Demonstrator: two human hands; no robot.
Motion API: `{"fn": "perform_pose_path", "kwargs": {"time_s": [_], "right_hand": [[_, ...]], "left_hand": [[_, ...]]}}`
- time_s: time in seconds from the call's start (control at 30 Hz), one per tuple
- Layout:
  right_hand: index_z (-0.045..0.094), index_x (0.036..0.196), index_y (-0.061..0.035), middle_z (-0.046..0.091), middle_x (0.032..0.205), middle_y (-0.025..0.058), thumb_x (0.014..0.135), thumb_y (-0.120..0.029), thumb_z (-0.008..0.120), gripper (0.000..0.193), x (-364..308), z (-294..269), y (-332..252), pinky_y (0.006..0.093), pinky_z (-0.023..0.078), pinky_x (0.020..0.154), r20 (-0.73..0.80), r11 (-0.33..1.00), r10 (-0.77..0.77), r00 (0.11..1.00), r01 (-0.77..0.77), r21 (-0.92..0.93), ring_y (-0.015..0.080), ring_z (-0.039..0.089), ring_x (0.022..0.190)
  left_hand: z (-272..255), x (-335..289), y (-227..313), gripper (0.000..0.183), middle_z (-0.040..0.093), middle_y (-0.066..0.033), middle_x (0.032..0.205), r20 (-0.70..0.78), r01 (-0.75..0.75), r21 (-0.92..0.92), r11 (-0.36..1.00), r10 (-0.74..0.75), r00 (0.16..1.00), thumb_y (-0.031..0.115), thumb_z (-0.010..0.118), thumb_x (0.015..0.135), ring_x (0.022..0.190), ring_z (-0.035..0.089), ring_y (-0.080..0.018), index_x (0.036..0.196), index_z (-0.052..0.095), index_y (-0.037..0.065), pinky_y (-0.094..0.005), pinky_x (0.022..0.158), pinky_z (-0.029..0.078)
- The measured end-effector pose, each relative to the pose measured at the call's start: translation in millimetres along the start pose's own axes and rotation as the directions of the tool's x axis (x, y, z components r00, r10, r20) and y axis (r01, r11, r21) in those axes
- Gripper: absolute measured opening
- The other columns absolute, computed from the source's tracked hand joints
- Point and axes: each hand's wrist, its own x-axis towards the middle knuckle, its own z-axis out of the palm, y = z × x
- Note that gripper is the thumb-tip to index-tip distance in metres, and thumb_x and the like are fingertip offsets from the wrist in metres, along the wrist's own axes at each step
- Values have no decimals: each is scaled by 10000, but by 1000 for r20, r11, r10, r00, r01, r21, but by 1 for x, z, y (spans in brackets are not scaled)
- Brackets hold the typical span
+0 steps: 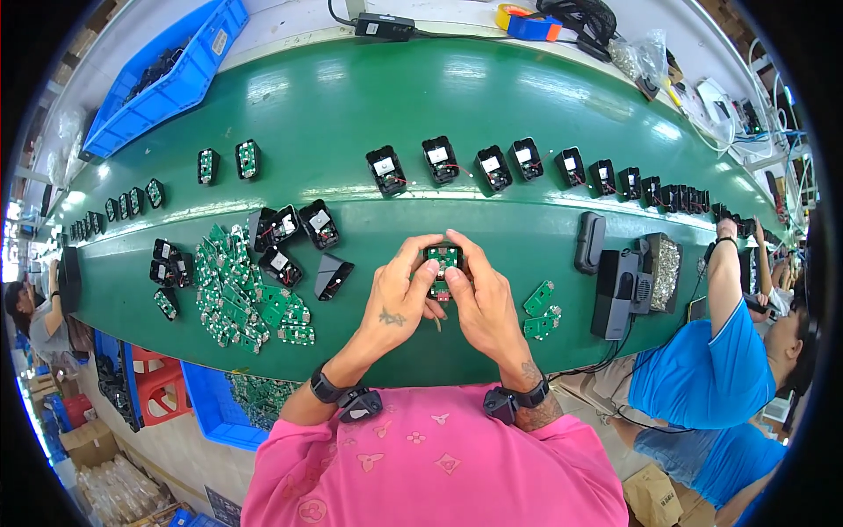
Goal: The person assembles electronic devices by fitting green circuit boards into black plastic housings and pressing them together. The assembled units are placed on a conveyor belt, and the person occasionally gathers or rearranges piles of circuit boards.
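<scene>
Both of my hands meet over the middle of the green bench, near its front edge. My left hand [400, 288] and my right hand [482, 304] grip a green circuit board [443, 256] from either side, thumbs resting on its face. A dark rim shows around the board's upper end, seemingly a small black housing, though fingers cover most of it. To the left lies a heap of loose green circuit boards [230, 290]. Between heap and hands sit several black housings [318, 224]. Two more boards [542, 311] rest right of my right hand.
A row of open black housings [438, 161] with thin red wires runs along the bench [338, 97]. A dark boxy device [616, 294] and a tray of small metal parts [665, 274] stand at right, beside a co-worker in blue [702, 373]. Blue bins [167, 75] flank the bench.
</scene>
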Motion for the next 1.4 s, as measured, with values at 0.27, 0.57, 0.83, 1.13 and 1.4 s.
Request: {"fn": "perform_pose_path", "kwargs": {"time_s": [0.27,0.57,0.83,1.13,1.4], "right_hand": [[542,1361,-53,585,909,27,999,-88,556,363,5,15,19,269,480,706,-107,976,-142,984,157,151,99,524,786],[625,1272,-31,628,898,86,926,-84,648,351,-4,-13,19,293,500,663,-81,984,-120,989,108,-143,156,612,828],[676,1142,-1,625,914,59,905,-105,675,258,-62,-115,84,265,454,677,-533,903,45,845,-262,-340,142,598,828],[663,1138,-33,590,1093,112,775,-135,781,396,-72,-102,75,426,433,934,-459,812,-16,888,-257,-524,324,521,1091],[553,1187,-45,598,1008,133,807,-45,749,427,-46,-95,68,442,482,756,-238,848,59,969,-175,-501,338,606,867]], "left_hand": [[5,-2,-2,300,679,-136,989,-110,-119,46,992,124,986,113,495,1030,648,693,-165,1311,514,10,-273,502,580],[-94,43,38,258,631,-108,1045,-199,-142,302,943,208,958,145,477,1038,656,673,-148,1275,556,79,-252,510,562],[-199,154,-24,313,638,-158,1072,-332,82,507,858,106,937,144,483,1019,565,699,-237,1315,506,47,-295,511,564],[-111,108,40,720,471,-270,1435,36,-104,979,174,357,933,352,722,867,1307,480,-422,1420,443,-14,-488,1071,418],[-85,125,8,769,509,-231,1325,171,-219,951,218,221,960,228,760,818,1172,555,-415,1466,402,20,-465,986,482]]}}
